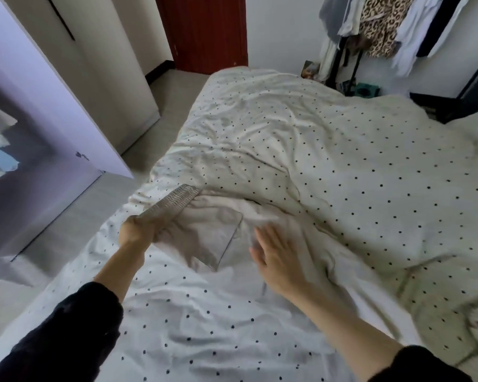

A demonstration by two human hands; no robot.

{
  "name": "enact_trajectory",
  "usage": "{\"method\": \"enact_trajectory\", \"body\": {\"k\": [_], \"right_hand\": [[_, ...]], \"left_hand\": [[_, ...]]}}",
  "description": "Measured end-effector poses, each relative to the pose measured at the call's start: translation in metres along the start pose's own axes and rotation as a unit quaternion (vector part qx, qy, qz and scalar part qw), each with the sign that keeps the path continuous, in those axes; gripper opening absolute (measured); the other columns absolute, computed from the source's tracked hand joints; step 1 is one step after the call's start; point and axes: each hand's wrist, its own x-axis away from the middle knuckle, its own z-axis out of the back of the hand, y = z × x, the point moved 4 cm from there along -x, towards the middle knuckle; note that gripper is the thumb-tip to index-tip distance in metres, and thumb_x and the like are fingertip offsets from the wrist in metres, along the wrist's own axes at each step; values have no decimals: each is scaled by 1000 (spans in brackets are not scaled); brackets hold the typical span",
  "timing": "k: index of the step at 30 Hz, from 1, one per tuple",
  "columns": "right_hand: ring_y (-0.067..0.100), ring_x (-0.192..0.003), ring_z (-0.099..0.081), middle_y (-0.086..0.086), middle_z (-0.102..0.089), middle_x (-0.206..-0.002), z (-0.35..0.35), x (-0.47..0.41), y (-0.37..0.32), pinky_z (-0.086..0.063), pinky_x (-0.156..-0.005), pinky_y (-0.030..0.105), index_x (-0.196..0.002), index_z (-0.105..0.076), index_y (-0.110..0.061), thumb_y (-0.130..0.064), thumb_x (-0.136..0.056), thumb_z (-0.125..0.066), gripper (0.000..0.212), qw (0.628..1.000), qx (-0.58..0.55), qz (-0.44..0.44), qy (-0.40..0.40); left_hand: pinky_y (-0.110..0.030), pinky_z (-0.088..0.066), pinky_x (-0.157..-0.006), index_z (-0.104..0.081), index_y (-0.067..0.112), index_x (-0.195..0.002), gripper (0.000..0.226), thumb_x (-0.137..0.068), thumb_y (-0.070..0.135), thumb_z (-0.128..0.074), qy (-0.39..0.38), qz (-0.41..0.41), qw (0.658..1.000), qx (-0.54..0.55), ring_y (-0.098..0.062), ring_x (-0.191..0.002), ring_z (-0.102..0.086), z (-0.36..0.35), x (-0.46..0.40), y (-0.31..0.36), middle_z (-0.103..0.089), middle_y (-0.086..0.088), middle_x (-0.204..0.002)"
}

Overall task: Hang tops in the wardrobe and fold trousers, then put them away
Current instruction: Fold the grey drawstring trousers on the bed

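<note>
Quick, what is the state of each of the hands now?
Left hand: closed, holding the edge of a pale garment above the bed.
Right hand: open, fingers straight, holding nothing.

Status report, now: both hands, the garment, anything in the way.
Left hand grips pale garment at its ribbed waistband. Right hand open, flat on the fabric. Garment lies on the dotted duvet. Nothing in the way.
</note>
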Motion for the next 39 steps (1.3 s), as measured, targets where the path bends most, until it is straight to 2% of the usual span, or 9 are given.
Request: {"method": "enact_trajectory", "body": {"k": [4, 6, 9, 14, 21, 27, 31, 35, 39], "right_hand": [[19, -147, 1, -3, 1, -160, -24, -10, -17, -13, -115, 42, -151, -9, -31, -52, -98, -24, 59, 999, -47, -19, -3], [18, -147, 4, -4, 3, -159, -31, -10, -23, -10, -115, 38, -151, -9, -32, -54, -97, -23, 59, 999, -39, -11, 10], [18, -146, 6, -3, 3, -160, -40, -18, -39, 2, -114, 51, -150, -6, -34, -54, -97, -19, 59, 999, -19, -41, 21], [20, -146, 7, -2, 7, -159, -51, -47, -64, -2, -111, 61, -150, -1, -34, -55, -96, -16, 60, 994, 15, -108, 29], [21, -146, 9, 0, 9, -159, -84, -53, -128, -2, -112, 64, -151, 4, -25, -46, -98, -18, 61, 985, 58, -165, 3], [12, -146, 7, -5, 4, -160, -74, -66, -126, 3, -115, 53, -151, -3, -29, -36, -100, -12, 52, 967, -76, -235, 64], [20, -146, 12, -1, 15, -158, -82, -65, -111, 8, -111, 58, -150, 3, -33, -61, -91, -9, 66, 976, 53, -211, 18], [22, -145, 15, -1, 19, -157, -98, -70, -101, 12, -109, 59, -149, 4, -35, -71, -83, 2, 75, 975, 82, -206, -27], [16, -145, 16, -5, 14, -158, -95, -75, -94, 15, -111, 53, -149, 1, -36, -59, -94, -14, 62, 977, -17, -207, -54]], "left_hand": [[-11, -33, -34, -55, 9, -101, 13, -90, 12, -59, -35, -21, 997, 64, -12, -56, -40, 4, -15, -12, -49, 0, -69], [-10, -35, -38, -58, 11, -93, 12, -86, 16, -66, -78, -41, 992, 93, -9, -60, -44, 5, -20, -9, -52, 2, -71], [-17, -38, -52, -54, 20, -77, 17, -84, 17, -69, -130, -58, 978, 150, -8, -63, -45, 8, -40, 3, -53, 3, -74], [-24, -28, -60, -56, 21, -78, 15, -83, 15, -69, -168, -29, 964, 206, -10, -68, -43, 17, -75, -31, -53, 2, -76], [-26, -36, -57, -57, 7, -82, 25, -77, 24, -76, -211, 15, 977, 30, -16, -70, -48, 47, -115, -98, -55, -2, -77], [-34, -34, -79, -58, 22, -101, 43, -71, 48, -75, -433, 57, 887, -154, -19, -100, -50, 25, -150, -90, -58, 0, -105], [-38, -46, -87, -64, 11, -108, 86, -47, 71, -77, -470, 57, 875, -99, -22, -87, -64, -5, -160, -69, -69, -4, -93], [-32, -51, -64, -65, -7, -98, 57, -66, 38, -80, -413, 43, 906, -85, -24, -68, -65, -19, -160, -63, -69, -14, -78], [-32, -38, -58, -61, 1, -67, 53, -60, 53, -68, -299, -92, 929, -198, -25, -65, -53, -11, -152, -36, -56, -12, -64]]}}
